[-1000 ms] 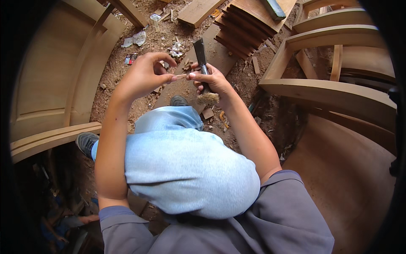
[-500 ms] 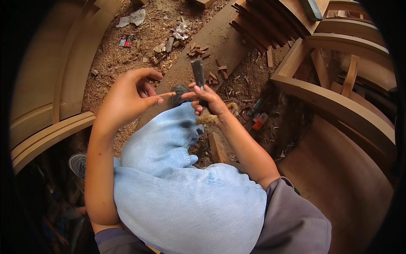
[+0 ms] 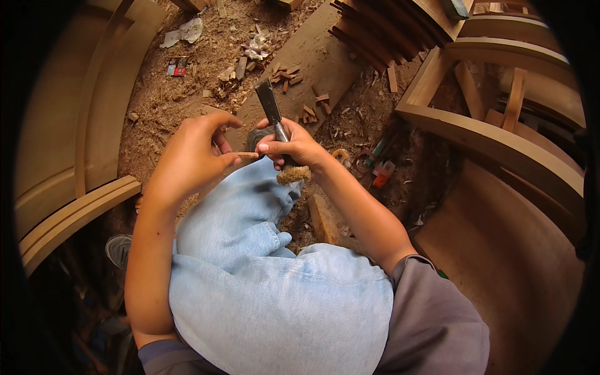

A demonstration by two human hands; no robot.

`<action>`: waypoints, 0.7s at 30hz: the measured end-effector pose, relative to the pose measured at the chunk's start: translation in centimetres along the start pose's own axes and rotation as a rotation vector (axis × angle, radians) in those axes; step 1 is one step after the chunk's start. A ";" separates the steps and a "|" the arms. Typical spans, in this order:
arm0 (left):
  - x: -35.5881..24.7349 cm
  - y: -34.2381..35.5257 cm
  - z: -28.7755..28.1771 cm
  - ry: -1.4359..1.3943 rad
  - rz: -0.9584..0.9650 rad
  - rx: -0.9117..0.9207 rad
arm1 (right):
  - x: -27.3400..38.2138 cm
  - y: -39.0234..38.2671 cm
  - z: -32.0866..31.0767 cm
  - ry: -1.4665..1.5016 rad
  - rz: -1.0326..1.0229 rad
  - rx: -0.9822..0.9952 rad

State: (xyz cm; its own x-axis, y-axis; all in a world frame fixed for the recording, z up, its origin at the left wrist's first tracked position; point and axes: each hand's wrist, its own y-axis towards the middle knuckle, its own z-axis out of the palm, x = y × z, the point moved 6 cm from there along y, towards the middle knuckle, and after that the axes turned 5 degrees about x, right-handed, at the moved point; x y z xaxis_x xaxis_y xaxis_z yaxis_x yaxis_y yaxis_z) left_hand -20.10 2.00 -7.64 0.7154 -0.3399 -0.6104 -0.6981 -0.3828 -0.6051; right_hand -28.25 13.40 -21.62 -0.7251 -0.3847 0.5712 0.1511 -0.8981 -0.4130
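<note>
My right hand (image 3: 295, 149) grips a chisel (image 3: 268, 102), its steel blade pointing away from me and the frayed, pale butt of its handle toward me. The fingers of my left hand (image 3: 197, 153) are curled, pinching a small wooden sliver (image 3: 244, 155) between thumb and fingers; its far tip reaches close to my right hand's fingertips. Both hands are held above my legs in light blue jeans (image 3: 278, 312). Part of a dark shoe shows behind the hands.
Sawdust-covered ground with small wood offcuts (image 3: 287, 75) and litter (image 3: 181, 34) lies ahead. A wooden panel (image 3: 62, 112) is at left. At right stand stacked boards (image 3: 381, 31), pale wooden frames (image 3: 487, 137) and a curved brown sheet (image 3: 487, 262).
Compared with a second ago, both hands sit lower in the picture. Since half a second ago, the chisel has shifted leftward and my right fingers have closed more around it. The sliver stays in my left hand.
</note>
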 end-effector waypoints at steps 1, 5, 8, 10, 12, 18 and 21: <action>-0.2 0.0 0.0 0.013 0.011 -0.007 | -0.2 0.0 -0.5 0.018 0.025 -0.052; -0.4 0.3 0.2 0.009 0.010 -0.006 | 0.1 0.0 0.0 -0.004 0.022 0.013; -0.3 0.4 0.2 0.027 0.018 0.010 | 0.2 0.1 1.0 -0.057 0.048 0.044; -0.4 0.3 0.0 0.085 0.028 -0.015 | -0.3 0.4 0.9 -0.015 0.079 -0.009; -0.7 0.2 -0.4 0.110 0.062 -0.064 | -1.2 0.9 -0.1 0.023 0.081 -0.071; -2.2 -1.4 -2.5 0.010 0.010 -0.097 | -6.6 1.0 -12.0 -0.052 0.052 -0.736; -3.8 -2.1 -3.2 0.016 0.107 -0.120 | -9.3 0.3 -17.8 -0.019 -0.053 -1.009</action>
State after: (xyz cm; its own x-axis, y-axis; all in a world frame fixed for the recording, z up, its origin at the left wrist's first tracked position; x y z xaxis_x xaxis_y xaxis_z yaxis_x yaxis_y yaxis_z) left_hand -21.25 1.32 -2.42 0.6381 -0.3974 -0.6595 -0.7627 -0.4432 -0.4709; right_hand -33.39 20.52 -39.66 -0.7024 -0.3602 0.6139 -0.5264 -0.3177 -0.7887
